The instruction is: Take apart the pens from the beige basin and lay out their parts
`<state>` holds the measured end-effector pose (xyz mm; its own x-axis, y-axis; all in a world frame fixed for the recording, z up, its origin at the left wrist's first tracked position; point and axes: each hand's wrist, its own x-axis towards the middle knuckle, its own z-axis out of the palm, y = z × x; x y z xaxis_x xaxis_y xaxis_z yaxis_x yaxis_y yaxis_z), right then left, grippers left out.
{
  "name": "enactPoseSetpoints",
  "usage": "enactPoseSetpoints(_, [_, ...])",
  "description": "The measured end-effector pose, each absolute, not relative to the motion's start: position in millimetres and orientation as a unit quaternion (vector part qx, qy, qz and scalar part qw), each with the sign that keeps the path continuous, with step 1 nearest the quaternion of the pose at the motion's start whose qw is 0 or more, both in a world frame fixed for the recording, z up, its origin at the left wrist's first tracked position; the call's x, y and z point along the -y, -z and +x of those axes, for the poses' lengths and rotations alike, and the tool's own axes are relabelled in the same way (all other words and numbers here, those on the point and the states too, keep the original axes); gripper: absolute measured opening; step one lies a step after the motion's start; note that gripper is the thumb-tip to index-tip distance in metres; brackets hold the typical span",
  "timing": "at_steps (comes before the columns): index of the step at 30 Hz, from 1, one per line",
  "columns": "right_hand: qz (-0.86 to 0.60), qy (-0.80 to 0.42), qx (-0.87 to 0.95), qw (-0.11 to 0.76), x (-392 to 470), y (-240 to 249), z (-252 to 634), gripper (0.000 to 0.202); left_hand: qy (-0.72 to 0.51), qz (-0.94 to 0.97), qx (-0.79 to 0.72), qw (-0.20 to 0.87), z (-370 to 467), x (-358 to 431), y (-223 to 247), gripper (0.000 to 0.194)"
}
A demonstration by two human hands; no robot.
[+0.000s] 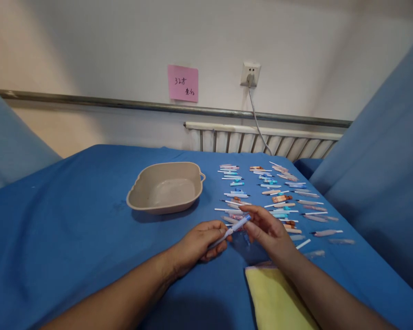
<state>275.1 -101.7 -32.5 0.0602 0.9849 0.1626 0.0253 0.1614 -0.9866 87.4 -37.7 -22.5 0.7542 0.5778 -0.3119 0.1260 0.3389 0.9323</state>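
My left hand (206, 239) is closed round the lower part of a pale blue and white pen (234, 229), which slants up to the right. At the pen's blue upper end, the fingertips of my right hand (266, 229) are bent close around it; whether they press on it is hard to tell. Behind and to the right of my hands, rows of pens and pen parts (280, 199) lie on the blue cloth, several with brown, teal or white pieces.
An empty-looking beige basin (165, 188) stands left of the pens. A yellow cloth (275, 298) lies under my right forearm. Behind the blue-covered table (89, 229) are a white rail (227, 128), a pink note (183, 83) and a socket (250, 74) with a hanging cable. Blue curtains flank both sides.
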Motion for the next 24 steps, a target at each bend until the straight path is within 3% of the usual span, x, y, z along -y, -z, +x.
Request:
enactPoseSetpoints(4, [-0.495,-0.432,0.521,0.545,100,36,273,0.022,-0.142,0.562,-0.3,0.757,88,38,25,0.028])
enactPoseSetpoints(8, [-0.516,-0.407,0.505,0.559,101,33,275,0.03,-0.135,0.565,-0.295,0.758,87,38,27,0.032])
enactPoseSetpoints(15, [-0.487,-0.456,0.509,0.543,102,34,270,0.025,-0.133,0.572,-0.299,0.752,87,36,28,0.036])
enactPoseSetpoints(24, [-0.475,-0.405,0.282,0.728,87,38,284,0.027,-0.161,0.561,-0.332,0.741,85,31,26,0.031])
